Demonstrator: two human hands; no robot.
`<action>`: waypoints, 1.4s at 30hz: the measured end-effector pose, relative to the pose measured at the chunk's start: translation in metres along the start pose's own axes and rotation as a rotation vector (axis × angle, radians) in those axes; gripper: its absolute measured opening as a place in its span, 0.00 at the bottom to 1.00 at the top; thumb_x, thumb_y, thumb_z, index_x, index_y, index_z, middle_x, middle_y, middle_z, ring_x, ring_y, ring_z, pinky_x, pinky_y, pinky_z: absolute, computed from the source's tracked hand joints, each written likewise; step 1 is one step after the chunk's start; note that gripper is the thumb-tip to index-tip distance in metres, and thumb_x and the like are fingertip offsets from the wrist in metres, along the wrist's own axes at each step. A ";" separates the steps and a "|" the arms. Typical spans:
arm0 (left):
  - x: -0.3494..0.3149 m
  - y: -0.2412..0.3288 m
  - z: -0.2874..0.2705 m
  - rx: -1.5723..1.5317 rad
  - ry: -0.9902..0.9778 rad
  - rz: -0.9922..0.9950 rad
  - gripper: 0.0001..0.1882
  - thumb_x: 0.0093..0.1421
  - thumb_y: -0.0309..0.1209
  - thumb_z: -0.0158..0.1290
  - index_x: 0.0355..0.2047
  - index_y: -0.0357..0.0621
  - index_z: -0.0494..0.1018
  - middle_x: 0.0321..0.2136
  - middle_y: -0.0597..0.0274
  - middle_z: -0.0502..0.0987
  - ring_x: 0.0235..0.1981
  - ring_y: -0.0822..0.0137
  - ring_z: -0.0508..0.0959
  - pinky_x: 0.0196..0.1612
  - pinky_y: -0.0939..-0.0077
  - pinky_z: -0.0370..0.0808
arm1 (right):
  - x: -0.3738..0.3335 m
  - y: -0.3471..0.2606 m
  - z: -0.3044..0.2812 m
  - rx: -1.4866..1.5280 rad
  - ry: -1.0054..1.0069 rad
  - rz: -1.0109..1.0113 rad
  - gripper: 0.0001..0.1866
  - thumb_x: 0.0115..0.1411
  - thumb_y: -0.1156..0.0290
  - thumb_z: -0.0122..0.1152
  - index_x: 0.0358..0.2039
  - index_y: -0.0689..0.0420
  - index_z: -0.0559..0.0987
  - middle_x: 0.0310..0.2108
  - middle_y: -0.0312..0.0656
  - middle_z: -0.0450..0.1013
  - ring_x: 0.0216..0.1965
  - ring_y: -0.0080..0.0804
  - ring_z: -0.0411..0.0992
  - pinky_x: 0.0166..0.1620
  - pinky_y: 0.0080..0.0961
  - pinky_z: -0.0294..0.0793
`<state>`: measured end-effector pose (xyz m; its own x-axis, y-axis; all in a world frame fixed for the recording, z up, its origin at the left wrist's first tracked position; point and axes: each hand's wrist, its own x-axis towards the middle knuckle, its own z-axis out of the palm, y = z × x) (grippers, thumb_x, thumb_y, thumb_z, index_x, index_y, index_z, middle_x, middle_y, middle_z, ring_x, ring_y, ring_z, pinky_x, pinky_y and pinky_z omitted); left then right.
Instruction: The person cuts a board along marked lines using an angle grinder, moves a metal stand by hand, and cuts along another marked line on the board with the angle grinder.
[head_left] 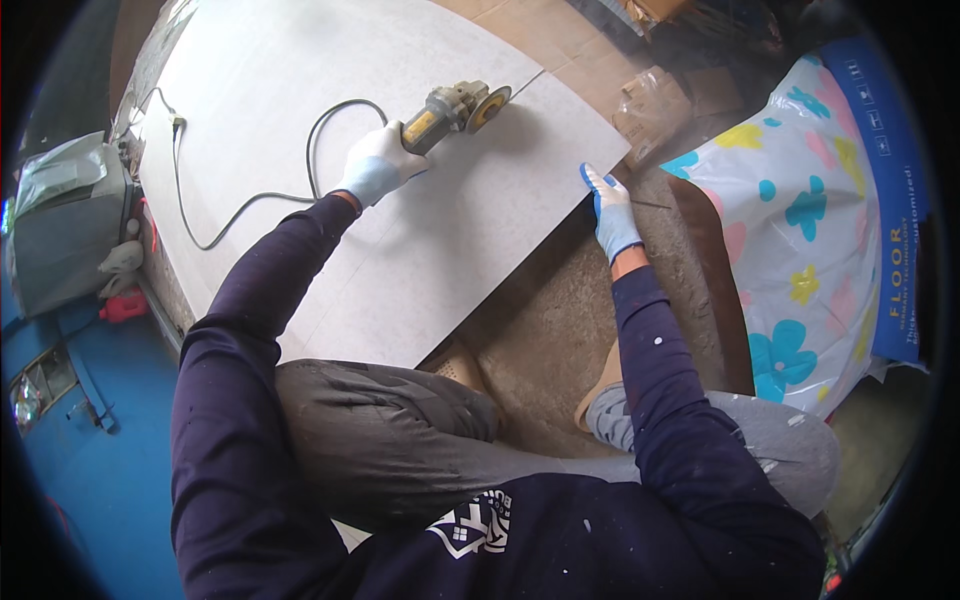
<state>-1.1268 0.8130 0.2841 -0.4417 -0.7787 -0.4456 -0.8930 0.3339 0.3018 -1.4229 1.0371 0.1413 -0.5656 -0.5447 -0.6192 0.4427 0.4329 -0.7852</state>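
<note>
My left hand (pixel 378 165), in a white and light-blue work glove, is wrapped round the body of a yellow and grey angle grinder (pixel 432 125). The grinder's disc (pixel 489 108) stands edge-on at a thin dark cut line (pixel 528 84) in a large pale tile slab (pixel 400 265); whether the disc touches the slab I cannot tell. My right hand (pixel 612 212), gloved the same way, grips the slab's near right edge close to its corner, thumb on top and the other fingers partly hidden below. A dark cord (pixel 248 205) trails from the grinder across the slab.
Cardboard (pixel 560 40) lies past the slab's far edge. To the right stand a flower-patterned plastic bag (pixel 790 230) and a blue box (pixel 885 180). At left are a grey bin (pixel 70 225), a red container (pixel 123 306) and blue flooring (pixel 130 450). My knees are close below the slab.
</note>
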 end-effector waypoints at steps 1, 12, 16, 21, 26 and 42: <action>0.000 -0.001 0.000 0.001 0.002 0.004 0.30 0.51 0.47 0.65 0.46 0.34 0.78 0.37 0.41 0.84 0.41 0.46 0.85 0.48 0.59 0.81 | 0.001 0.001 0.001 0.002 0.006 -0.004 0.44 0.61 0.56 0.77 0.63 0.79 0.68 0.57 0.47 0.75 0.56 0.31 0.70 0.61 0.25 0.67; -0.009 -0.009 0.000 -0.010 0.027 0.016 0.26 0.51 0.43 0.65 0.44 0.35 0.79 0.34 0.44 0.84 0.36 0.49 0.85 0.44 0.60 0.80 | 0.005 0.003 -0.001 0.003 -0.043 0.028 0.45 0.60 0.57 0.77 0.66 0.74 0.66 0.61 0.45 0.73 0.60 0.30 0.68 0.64 0.26 0.64; -0.012 -0.009 0.000 -0.043 0.026 0.022 0.27 0.51 0.43 0.65 0.45 0.36 0.78 0.35 0.43 0.84 0.37 0.49 0.85 0.44 0.60 0.80 | 0.009 0.005 -0.002 -0.015 -0.012 0.036 0.44 0.61 0.57 0.77 0.66 0.74 0.67 0.61 0.45 0.73 0.60 0.30 0.68 0.64 0.26 0.64; -0.013 -0.010 0.000 -0.008 0.022 0.005 0.27 0.51 0.43 0.65 0.45 0.36 0.78 0.35 0.43 0.84 0.38 0.48 0.85 0.45 0.60 0.80 | 0.005 0.003 -0.001 0.017 -0.081 -0.001 0.44 0.61 0.57 0.77 0.65 0.77 0.67 0.59 0.47 0.73 0.59 0.31 0.69 0.62 0.25 0.66; -0.014 -0.015 0.005 -0.013 0.036 0.029 0.27 0.51 0.43 0.65 0.45 0.35 0.78 0.35 0.42 0.83 0.38 0.48 0.85 0.44 0.60 0.80 | 0.010 0.007 -0.003 0.002 -0.017 -0.043 0.43 0.61 0.56 0.77 0.63 0.79 0.68 0.56 0.46 0.75 0.55 0.29 0.70 0.59 0.24 0.67; -0.026 -0.024 0.006 -0.032 0.057 0.026 0.26 0.49 0.41 0.64 0.44 0.35 0.77 0.32 0.43 0.83 0.35 0.48 0.85 0.42 0.59 0.80 | 0.006 0.000 -0.002 -0.021 -0.029 0.005 0.48 0.60 0.55 0.78 0.66 0.78 0.65 0.61 0.48 0.71 0.60 0.32 0.67 0.63 0.26 0.64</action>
<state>-1.0938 0.8285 0.2834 -0.4584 -0.7992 -0.3887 -0.8777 0.3382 0.3396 -1.4275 1.0352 0.1381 -0.5427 -0.5634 -0.6230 0.4301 0.4506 -0.7823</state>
